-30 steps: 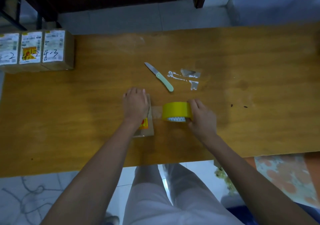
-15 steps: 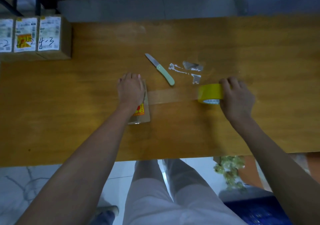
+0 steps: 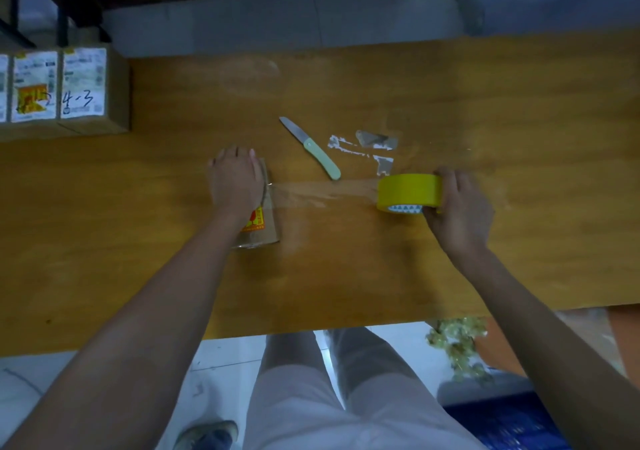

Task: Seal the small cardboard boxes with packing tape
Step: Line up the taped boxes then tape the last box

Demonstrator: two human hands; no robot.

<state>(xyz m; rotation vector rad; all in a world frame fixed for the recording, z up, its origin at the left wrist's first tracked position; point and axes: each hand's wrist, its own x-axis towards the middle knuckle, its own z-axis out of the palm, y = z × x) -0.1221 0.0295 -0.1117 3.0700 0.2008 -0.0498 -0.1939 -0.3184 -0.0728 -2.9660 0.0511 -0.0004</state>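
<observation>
Left hand (image 3: 235,181): flat, fingers straight, pressing small cardboard box (image 3: 262,219) at desk (image 3: 346,276) centre; box top mostly hidden. Right hand (image 3: 459,210): curled round yellow tape roll (image 3: 408,193). Clear tape strip (image 3: 322,191) between them, faint. Labelled boxes (image 3: 59,92) cut off left.

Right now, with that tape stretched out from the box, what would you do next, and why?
Probably cut it. The strip already spans from the small box under the left hand to the yellow roll in the right hand. The knife lies just behind the strip, within easy reach.
</observation>
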